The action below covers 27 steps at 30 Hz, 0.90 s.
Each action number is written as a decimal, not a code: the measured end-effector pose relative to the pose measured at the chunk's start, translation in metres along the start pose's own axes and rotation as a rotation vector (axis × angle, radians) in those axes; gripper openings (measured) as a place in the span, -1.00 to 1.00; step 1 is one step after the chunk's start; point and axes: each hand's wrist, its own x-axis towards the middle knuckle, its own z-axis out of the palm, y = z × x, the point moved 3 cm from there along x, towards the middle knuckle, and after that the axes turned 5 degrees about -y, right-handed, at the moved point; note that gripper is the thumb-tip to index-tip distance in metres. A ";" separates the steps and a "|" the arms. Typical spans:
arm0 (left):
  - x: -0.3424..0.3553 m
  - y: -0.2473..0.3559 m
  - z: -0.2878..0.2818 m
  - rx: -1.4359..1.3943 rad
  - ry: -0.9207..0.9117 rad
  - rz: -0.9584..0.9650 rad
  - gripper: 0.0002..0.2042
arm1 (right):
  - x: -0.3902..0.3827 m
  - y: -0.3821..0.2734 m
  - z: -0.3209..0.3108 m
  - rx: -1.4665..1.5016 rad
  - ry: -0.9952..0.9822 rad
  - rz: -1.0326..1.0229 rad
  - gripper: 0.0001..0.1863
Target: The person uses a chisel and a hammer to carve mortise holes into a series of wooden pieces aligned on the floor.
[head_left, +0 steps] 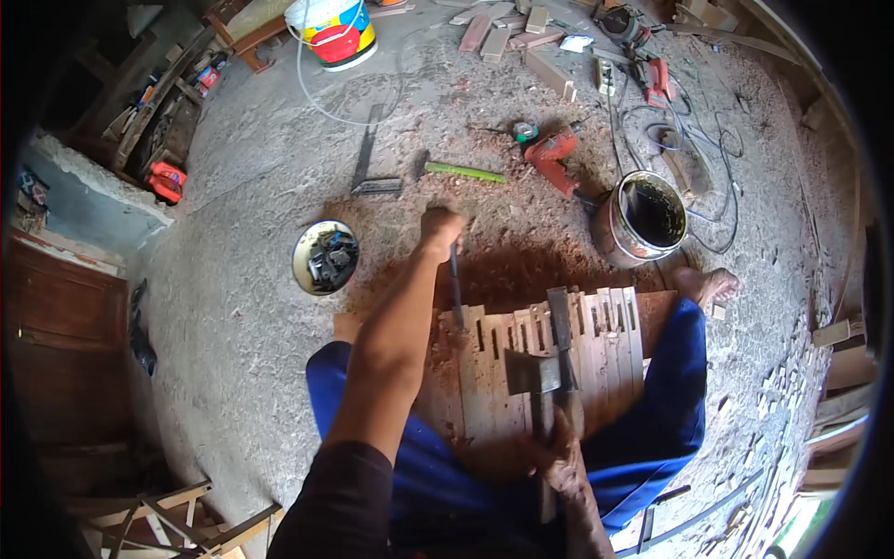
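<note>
At the front, a row of pale wooden pieces (484, 401) with narrow slots lies side by side between my bent legs. My left hand (441, 231) is closed round the top of a slim dark chisel (455, 284), its lower end at the left part of the row. Lower down, my right hand (562, 458) grips the wooden handle of a hatchet-like tool with a broad metal head (534, 374), held over the pieces. Close beside that head lies a wide flat chisel (560, 321); my right hand partly hides its handle.
Beyond the wood lie a green-handled hammer (466, 172), a try square (376, 185) and a red power drill (553, 160). A bowl of metal parts (326, 257) stands left, a dirty bucket (640, 220) right. Cables (724, 219) and wood offcuts (503, 33) lie farther off.
</note>
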 end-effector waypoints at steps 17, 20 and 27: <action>-0.208 0.095 -0.146 0.328 0.323 0.897 -0.79 | 0.046 -0.017 0.029 -1.032 -0.834 -0.219 -0.38; -0.220 0.063 -0.172 0.105 0.394 0.926 -0.80 | 0.051 -0.004 0.035 -0.907 -1.039 -0.002 -0.34; -0.228 0.029 -0.226 -0.146 0.551 0.872 -0.86 | 0.183 -0.101 0.018 -1.379 -0.883 -0.219 -0.27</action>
